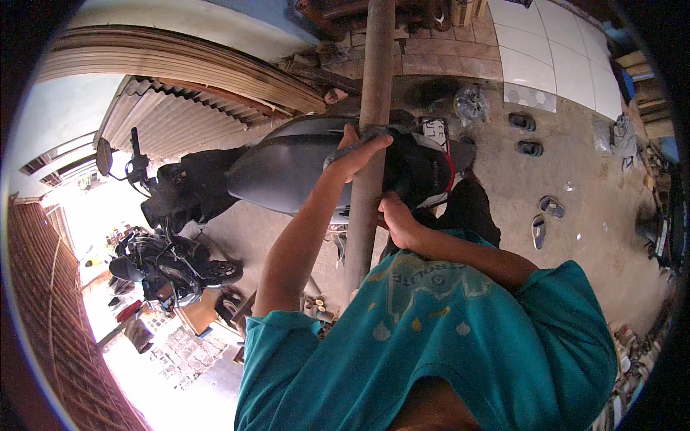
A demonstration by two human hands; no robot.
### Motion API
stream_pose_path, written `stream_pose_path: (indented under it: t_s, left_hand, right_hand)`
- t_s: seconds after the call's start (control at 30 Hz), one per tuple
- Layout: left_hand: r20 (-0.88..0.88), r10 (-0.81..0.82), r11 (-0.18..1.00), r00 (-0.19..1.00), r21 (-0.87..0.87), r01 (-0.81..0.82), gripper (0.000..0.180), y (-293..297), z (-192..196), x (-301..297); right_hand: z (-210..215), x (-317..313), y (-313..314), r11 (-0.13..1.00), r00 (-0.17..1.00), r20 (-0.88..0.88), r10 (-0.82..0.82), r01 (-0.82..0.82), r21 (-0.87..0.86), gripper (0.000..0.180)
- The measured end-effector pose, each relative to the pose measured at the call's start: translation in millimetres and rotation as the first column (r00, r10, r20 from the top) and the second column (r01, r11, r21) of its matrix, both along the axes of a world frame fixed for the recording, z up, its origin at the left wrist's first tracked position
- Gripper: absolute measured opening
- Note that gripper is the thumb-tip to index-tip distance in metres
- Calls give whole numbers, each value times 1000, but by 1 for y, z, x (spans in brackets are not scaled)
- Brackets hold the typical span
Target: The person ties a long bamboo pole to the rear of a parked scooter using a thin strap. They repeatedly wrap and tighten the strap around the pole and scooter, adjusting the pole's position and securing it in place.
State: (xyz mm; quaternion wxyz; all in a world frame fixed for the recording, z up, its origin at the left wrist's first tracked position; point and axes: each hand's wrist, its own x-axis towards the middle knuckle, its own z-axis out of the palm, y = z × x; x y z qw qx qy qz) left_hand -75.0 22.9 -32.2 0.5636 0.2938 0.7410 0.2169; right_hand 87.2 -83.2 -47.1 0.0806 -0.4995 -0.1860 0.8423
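Note:
A long round wooden pole (375,65) runs from the top of the view down between my arms. My left hand (357,154) is wrapped around it from the left and presses a small grey object (368,136) against the wood; what the object is cannot be told. Lower down, my right hand (397,221) grips the pole from the right side. I wear a teal shirt (445,337), which fills the lower part of the view.
A dark grey scooter (287,169) stands right behind the pole, with a second motorcycle (169,269) at the left. Several sandals (530,149) lie on the concrete floor to the right. White tiles (553,50) and corrugated sheets (165,118) are farther off.

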Motion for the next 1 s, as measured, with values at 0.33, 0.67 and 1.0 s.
stream_pose_path:
  t_s: [0.33,0.67,1.0]
  left_hand:
    - [155,69,997,985,-52,-62,96,2,15,6]
    - [187,75,997,979,21,-80,98,0,9,6]
    - [200,142,986,970,61,-157,93,-4,-15,0]
  right_hand:
    - [-24,8,26,821,948,163,272,-317,475,61]
    - [-10,-3,47,747,932,257,254,-358,561,75]
    - [58,8,94,981,973,-130,191,-194,-10,82]
